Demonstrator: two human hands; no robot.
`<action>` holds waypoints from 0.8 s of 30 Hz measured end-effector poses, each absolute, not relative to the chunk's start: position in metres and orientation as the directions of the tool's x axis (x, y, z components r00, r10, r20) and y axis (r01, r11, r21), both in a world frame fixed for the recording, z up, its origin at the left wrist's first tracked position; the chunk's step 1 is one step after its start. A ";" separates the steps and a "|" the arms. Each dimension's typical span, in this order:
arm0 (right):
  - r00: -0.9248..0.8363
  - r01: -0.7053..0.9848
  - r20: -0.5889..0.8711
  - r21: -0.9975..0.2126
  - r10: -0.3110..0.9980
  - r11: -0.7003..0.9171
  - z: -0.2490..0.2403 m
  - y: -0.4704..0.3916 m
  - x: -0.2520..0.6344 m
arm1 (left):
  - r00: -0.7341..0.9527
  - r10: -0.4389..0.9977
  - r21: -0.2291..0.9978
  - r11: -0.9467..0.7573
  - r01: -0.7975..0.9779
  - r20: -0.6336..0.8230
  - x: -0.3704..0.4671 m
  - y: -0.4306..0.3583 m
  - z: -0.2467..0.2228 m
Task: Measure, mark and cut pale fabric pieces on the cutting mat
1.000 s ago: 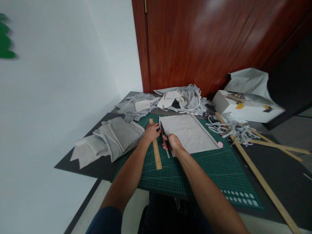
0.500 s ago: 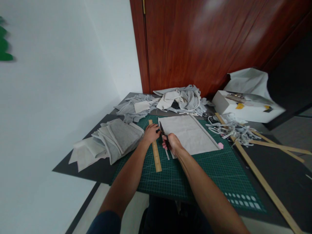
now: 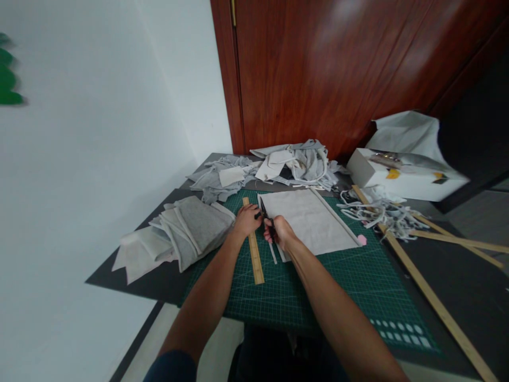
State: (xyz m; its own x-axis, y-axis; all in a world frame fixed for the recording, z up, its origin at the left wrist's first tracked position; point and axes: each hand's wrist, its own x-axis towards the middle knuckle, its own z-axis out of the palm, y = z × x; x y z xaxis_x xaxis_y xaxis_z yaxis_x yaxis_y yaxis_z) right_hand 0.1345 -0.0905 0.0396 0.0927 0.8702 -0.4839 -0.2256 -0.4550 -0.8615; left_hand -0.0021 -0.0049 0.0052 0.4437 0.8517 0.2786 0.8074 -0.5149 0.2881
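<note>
My right hand (image 3: 281, 232) is closed around the handles of dark scissors (image 3: 263, 209). Their blades point away from me along the left edge of a pale fabric piece (image 3: 314, 220), which lies flat on the green cutting mat (image 3: 286, 297). A narrow pale strip (image 3: 272, 253) hangs toward me beside that edge. Just left of the blades, my left hand (image 3: 246, 219) has its fingers curled near the fabric edge; a small dark object shows at its fingertips, too small to name. Under this hand runs a wooden ruler (image 3: 256, 260).
Folded grey fabric (image 3: 202, 223) is stacked at the left. Fabric scraps (image 3: 222, 178) are heaped along the back. On the right are a tangle of pale strips (image 3: 392, 215), long wooden sticks (image 3: 431, 297), a pink piece (image 3: 361, 240) and a white box (image 3: 413, 178).
The view has shifted very slightly. Both hands, the scissors and the fabric hold nearly the same places.
</note>
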 end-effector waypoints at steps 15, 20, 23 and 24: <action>0.121 -0.221 -0.515 -0.847 0.849 -0.483 0.042 -0.080 0.132 | 0.452 0.847 0.295 -0.524 0.799 0.280 -0.002 -0.007 0.007; 0.120 -0.226 -0.511 -0.849 0.851 -0.478 0.044 -0.076 0.130 | 0.465 0.838 0.305 -0.540 0.785 0.287 -0.002 -0.008 0.009; 0.128 -0.222 -0.510 -0.851 0.850 -0.477 0.047 -0.071 0.129 | 0.472 0.833 0.311 -0.548 0.776 0.288 -0.003 -0.008 0.009; 0.132 -0.217 -0.510 -0.851 0.850 -0.477 0.047 -0.069 0.128 | 0.471 0.834 0.314 -0.547 0.776 0.288 -0.003 -0.008 0.008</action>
